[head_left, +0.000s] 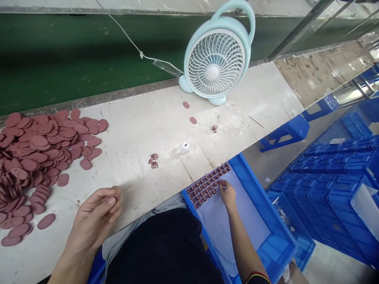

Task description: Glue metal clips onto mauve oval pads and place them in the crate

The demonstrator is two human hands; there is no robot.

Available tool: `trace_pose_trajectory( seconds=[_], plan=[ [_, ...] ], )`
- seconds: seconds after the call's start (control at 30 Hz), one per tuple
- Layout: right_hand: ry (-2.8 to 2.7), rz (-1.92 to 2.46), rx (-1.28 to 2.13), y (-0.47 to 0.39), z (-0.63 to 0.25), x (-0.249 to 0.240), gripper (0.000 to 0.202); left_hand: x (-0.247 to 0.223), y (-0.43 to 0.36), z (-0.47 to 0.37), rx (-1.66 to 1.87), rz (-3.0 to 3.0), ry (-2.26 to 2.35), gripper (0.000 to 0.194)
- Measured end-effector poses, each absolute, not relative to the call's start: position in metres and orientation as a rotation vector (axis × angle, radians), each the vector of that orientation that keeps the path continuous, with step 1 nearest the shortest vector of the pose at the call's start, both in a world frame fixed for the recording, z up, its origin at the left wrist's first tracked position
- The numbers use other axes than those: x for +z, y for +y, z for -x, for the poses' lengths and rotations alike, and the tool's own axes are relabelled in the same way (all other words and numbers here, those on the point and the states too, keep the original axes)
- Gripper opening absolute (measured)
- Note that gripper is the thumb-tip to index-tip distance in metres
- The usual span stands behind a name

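Note:
My right hand (227,194) reaches into a blue crate (266,221) at my right side, its fingertips pinching a small dark red piece at the edge of several rows of such pieces (207,185) laid on a white sheet (231,221). My left hand (96,219) rests over the front edge of the white table (154,130), fingers curled loosely together; whether it holds anything I cannot tell. A big heap of flat reddish-brown oval pieces (35,157) lies on the table left of that hand.
A pale blue desk fan (218,55) stands at the table's back with a cable running left. Two loose ovals (189,112), small trimmed scraps (153,159) and a little white object (184,147) lie mid-table. Stacked blue crates (334,177) fill the floor on the right.

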State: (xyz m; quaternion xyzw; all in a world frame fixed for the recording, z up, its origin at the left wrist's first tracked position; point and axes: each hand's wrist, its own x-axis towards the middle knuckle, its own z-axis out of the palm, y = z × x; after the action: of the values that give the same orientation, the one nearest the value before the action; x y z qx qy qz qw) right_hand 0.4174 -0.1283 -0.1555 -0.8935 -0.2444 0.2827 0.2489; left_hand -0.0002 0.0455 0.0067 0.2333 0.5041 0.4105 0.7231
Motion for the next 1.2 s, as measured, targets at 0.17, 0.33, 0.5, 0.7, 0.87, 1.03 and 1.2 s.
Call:
trace_pose_trajectory(
  seconds=[0.17, 0.33, 0.5, 0.7, 0.87, 1.03, 1.2],
  plan=[
    [-0.554, 2.374, 0.722, -0.121, -0.411, -0.145, 0.027, 0.003, 0.045, 0.011, 0.916, -0.434, 1.227, 0.03],
    [-0.392, 2.193, 0.566, -0.103, -0.404, -0.114, 0.024, 0.011, 0.041, 0.017, 0.891, -0.384, 1.232, 0.046],
    [-0.339, 1.791, 0.629, -0.069, -0.354, -0.043, 0.032, 0.016, 0.028, 0.007, 0.922, -0.273, 1.162, 0.039],
    [-0.324, 1.286, 1.385, -0.001, -0.271, 0.007, 0.065, 0.014, 0.018, -0.01, 0.883, -0.119, 0.965, 0.037],
    [0.099, 0.302, 1.791, 0.072, -0.262, -0.01, 0.042, 0.012, 0.011, -0.012, 0.932, -0.152, 0.847, 0.034],
    [0.057, 0.367, 1.822, 0.076, -0.248, 0.009, 0.028, 0.011, 0.01, -0.012, 0.977, -0.22, 0.784, 0.034],
    [-0.455, 0.983, 1.511, 0.031, -0.204, 0.047, 0.039, 0.014, 0.014, -0.015, 0.979, -0.214, 0.748, 0.033]
  ],
)
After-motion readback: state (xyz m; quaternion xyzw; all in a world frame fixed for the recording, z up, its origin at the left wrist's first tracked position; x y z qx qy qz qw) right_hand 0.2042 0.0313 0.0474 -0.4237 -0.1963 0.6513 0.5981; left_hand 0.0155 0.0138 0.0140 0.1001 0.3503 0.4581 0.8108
